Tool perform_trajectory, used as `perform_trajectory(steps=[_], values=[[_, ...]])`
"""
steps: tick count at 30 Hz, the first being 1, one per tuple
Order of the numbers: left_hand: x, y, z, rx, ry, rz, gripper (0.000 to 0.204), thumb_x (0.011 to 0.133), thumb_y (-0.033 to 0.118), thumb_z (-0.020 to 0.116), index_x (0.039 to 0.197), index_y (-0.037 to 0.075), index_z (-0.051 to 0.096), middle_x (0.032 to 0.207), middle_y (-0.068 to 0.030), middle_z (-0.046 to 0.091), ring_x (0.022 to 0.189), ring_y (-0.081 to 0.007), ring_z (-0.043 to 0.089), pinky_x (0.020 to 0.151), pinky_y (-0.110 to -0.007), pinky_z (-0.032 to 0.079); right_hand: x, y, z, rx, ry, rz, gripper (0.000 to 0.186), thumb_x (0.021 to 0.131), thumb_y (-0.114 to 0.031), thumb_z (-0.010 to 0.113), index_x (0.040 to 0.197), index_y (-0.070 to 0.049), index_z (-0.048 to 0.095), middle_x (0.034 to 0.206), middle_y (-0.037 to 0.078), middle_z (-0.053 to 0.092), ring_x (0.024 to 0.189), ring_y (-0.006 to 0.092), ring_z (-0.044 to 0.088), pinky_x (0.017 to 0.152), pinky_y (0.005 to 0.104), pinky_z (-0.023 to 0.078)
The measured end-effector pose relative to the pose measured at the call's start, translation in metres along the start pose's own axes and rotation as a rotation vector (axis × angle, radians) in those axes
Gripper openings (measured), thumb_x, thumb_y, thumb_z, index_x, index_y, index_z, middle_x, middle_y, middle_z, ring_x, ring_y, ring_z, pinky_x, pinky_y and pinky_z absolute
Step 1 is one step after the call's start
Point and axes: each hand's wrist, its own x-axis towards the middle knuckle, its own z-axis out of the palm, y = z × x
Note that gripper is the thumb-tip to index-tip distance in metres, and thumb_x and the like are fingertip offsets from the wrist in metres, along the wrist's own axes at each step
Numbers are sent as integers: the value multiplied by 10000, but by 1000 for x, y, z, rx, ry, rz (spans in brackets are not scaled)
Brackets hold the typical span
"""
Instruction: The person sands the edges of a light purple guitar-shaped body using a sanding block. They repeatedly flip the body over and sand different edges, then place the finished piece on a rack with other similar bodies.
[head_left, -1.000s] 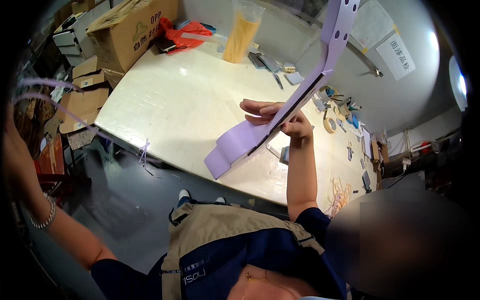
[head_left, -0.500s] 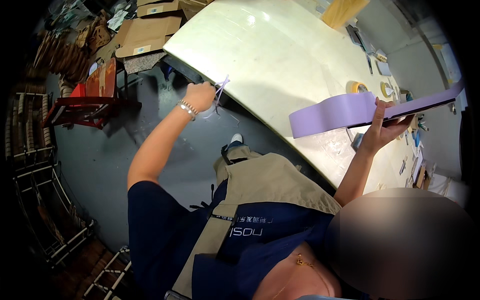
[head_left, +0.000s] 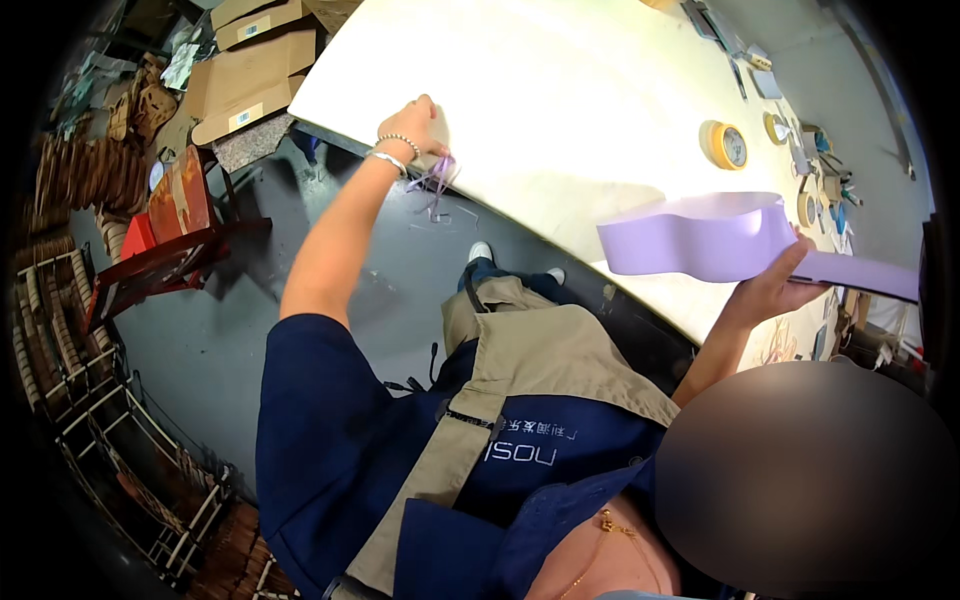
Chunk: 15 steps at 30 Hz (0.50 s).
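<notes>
Keep the lilac ukulele (head_left: pixel 690 243) supported where the neck meets the body, with the right hand (head_left: pixel 772 287) closed around it, and hold it level over the near edge of the white table (head_left: pixel 540 120), since a knock could mark the finish. Its waisted side looks smooth and evenly coloured; the left hand (head_left: pixel 408 125) is curled beside thin lilac strips (head_left: pixel 436 178) at the table edge, its grip on them unclear.

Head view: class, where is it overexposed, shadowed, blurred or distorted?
All in the head view: the white tabletop looks washed out toward the top; a soft shadow lies on it beside the lilac ukulele; heavy blur fills a round patch at lower right; the rack at left curves; the corners go black.
</notes>
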Motion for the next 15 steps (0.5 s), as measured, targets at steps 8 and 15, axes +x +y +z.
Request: perform_trajectory(steps=[8,15], values=[[35,-32,-32,-657,325,-4,532,717,326,765,1113,38,555,1004,-80,619,866,-188,603,731,-287,497,76,11,-26,494,-938,468,741,821,-477,620,1262,35,317,844,78,537,788,160,573,699,262,485],[-64,163,54,-1551,-178,-13,614,955,500,333,1230,-30,474,1099,-122,604,954,-177,589,864,-330,461,-18,79,8,-57,-1371,735,520,899,-355,559,1276,-31,407,940,93,599,892,173,550,791,300,442]])
